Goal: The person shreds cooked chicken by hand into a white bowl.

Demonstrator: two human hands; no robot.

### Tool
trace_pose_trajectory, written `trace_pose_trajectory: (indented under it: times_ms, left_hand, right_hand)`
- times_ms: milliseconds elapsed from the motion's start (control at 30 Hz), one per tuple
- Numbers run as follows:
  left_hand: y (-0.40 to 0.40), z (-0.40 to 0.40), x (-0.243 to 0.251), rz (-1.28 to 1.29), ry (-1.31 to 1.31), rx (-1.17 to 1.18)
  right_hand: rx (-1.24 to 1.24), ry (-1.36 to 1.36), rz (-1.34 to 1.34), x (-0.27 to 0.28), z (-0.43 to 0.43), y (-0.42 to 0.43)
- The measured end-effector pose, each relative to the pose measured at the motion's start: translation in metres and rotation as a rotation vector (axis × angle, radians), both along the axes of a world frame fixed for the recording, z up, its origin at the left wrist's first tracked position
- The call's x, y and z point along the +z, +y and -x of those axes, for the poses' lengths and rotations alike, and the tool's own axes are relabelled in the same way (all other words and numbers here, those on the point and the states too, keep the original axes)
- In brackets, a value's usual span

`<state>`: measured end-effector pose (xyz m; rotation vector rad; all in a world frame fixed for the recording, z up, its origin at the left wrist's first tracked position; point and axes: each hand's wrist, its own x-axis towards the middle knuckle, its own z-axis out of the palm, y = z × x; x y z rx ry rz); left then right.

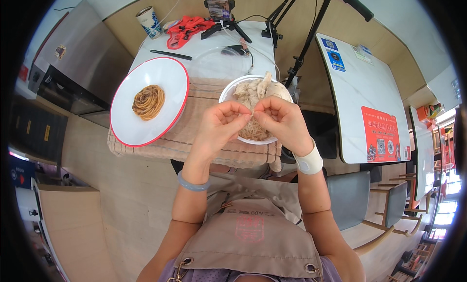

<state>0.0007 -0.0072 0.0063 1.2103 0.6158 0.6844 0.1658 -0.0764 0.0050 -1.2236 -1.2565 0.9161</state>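
Note:
My left hand (225,122) and my right hand (281,118) meet above a white plastic bowl (227,89). Thumb and forefinger of each are pinched together on a small shred of pale meat, mostly hidden by the fingertips. Larger pieces of pale cooked meat, which looks like chicken (251,88), fill the far side of the bowl. Fine shreds of meat (254,130) lie at its near side, beneath my hands. To the left stands a wide white bowl with a red rim (149,68), holding a coil of brown sauced noodles (149,102).
A tan towel (204,99) covers the table's near part. Behind it are black chopsticks (170,55), a clear plastic lid (219,63), red cloth (186,30), a patterned cup (149,23) and a phone (218,4) on a tripod. A black stand (301,52) rises right of the bowl.

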Motion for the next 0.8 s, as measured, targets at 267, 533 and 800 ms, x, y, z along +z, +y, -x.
trace_pose_trajectory:
  times_ms: [267,533,800]
  left_hand:
    - [0.000,-0.002,-0.001,-0.025,0.045,-0.016]
    - [0.000,-0.005,-0.005,-0.023,0.018,-0.003]
    - [0.002,0.001,-0.005,-0.005,-0.041,0.040]
  right_hand:
    - [-0.034,-0.121,-0.054,0.004,0.000,-0.002]
    - [-0.108,-0.222,-0.071,0.000,-0.002,0.000]
    - [-0.094,0.157,0.021,0.004,0.005,-0.001]
